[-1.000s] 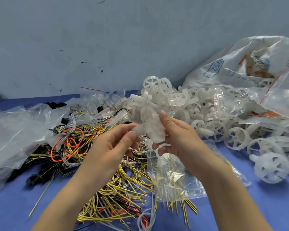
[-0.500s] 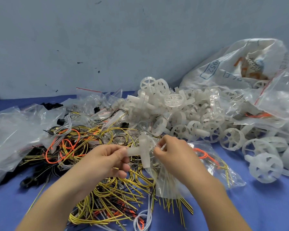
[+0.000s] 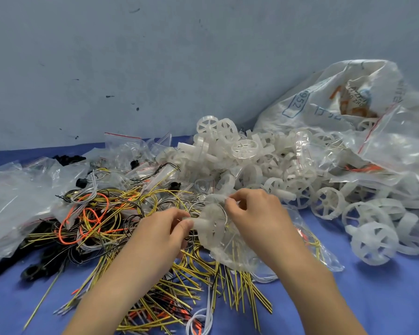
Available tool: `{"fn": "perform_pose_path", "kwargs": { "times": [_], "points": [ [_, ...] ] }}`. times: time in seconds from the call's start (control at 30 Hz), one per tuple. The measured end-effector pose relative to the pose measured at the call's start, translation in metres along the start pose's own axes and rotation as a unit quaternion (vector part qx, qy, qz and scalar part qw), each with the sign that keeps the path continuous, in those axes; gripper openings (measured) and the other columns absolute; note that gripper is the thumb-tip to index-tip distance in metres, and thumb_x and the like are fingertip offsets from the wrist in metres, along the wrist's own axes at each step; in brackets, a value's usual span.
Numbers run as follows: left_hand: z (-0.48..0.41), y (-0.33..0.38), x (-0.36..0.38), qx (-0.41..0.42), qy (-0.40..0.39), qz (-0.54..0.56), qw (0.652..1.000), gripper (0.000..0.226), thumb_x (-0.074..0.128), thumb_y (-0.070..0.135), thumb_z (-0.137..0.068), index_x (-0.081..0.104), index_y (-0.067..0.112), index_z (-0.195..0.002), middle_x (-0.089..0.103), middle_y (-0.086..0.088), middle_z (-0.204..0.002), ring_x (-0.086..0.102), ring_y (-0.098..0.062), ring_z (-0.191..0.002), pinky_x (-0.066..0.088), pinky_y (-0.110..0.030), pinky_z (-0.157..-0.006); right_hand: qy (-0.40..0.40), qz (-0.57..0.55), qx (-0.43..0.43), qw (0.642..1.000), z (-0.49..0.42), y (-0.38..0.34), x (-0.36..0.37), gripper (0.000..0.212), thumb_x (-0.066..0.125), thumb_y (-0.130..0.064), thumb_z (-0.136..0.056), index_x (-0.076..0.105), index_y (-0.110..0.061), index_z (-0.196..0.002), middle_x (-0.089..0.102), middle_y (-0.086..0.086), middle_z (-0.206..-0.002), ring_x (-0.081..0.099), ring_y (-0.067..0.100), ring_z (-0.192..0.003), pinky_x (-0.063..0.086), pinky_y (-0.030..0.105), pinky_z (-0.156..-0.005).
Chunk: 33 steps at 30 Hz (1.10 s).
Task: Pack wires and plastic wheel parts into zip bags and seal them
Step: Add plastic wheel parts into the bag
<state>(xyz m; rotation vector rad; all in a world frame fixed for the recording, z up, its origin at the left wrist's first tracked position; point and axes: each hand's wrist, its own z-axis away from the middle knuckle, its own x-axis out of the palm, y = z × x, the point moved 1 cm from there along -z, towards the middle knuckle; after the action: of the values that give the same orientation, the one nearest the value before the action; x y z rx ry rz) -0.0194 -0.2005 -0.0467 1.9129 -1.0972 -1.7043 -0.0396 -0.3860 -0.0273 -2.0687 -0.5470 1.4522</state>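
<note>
Two hands work at centre. The left hand pinches the stub of one white wheel; the right hand, at its 2 o'clock, pinches the zip bag. Wires sprawl at 9 o'clock, loose wheels beyond counting at 1 o'clock.

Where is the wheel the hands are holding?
In the head view's centre, the wheel sits between the left hand and right hand, over the yellow wires.

free: bare blue table front right | blocked left/centre: wire tangle, clear bags | blocked right/back: wheel pile, big sack | behind: wall
</note>
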Motion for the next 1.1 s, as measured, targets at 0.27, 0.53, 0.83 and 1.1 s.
{"fn": "perform_pose_path", "kwargs": {
  "times": [0.27, 0.53, 0.83, 1.1],
  "points": [
    [-0.004, 0.004, -0.010, -0.166, -0.032, 0.359, 0.918, 0.020, 0.058, 0.017, -0.094, 0.070, 0.001, -0.093, 0.069, -0.012, -0.075, 0.067, -0.020, -0.063, 0.057, -0.027, -0.056, 0.001, -0.068, 0.004, 0.998, -0.002, 0.009, -0.024, 0.013, 0.057, -0.035, -0.094, 0.070, -0.034, -0.093, 0.065, -0.017, -0.069, 0.056, 0.001, -0.052, 0.049, 0.029, -0.052],
    [0.002, 0.016, -0.010, -0.193, -0.140, 0.559, 0.794, 0.026, 0.062, 0.015, -0.084, 0.073, -0.008, -0.088, 0.069, -0.014, -0.079, 0.068, -0.016, -0.065, 0.056, -0.021, -0.052, -0.003, -0.128, 0.028, 0.991, -0.001, 0.006, -0.032, 0.013, 0.064, -0.030, -0.092, 0.068, -0.028, -0.080, 0.068, -0.007, -0.069, 0.061, 0.009, -0.048, 0.057, 0.036, -0.057],
    [-0.002, 0.039, 0.012, -0.061, -0.071, 0.240, 0.966, 0.011, 0.058, 0.014, -0.096, 0.068, 0.013, -0.094, 0.070, -0.006, -0.072, 0.066, -0.017, -0.058, 0.058, -0.030, -0.056, 0.000, -0.100, -0.005, 0.995, -0.001, -0.001, -0.033, 0.017, 0.065, -0.037, -0.089, 0.070, -0.030, -0.075, 0.068, -0.017, -0.068, 0.060, 0.000, -0.052, 0.048, 0.023, -0.053],
    [-0.028, 0.062, 0.027, -0.064, -0.175, 0.162, 0.969, 0.023, 0.052, 0.002, -0.091, 0.063, 0.004, -0.071, 0.059, 0.004, -0.047, 0.053, -0.006, -0.040, 0.044, -0.018, -0.042, -0.009, -0.041, -0.035, 0.999, 0.004, -0.015, -0.027, 0.012, 0.065, -0.036, -0.087, 0.072, -0.029, -0.080, 0.069, -0.010, -0.081, 0.064, 0.006, -0.077, 0.050, 0.027, -0.071]
  ]
}}
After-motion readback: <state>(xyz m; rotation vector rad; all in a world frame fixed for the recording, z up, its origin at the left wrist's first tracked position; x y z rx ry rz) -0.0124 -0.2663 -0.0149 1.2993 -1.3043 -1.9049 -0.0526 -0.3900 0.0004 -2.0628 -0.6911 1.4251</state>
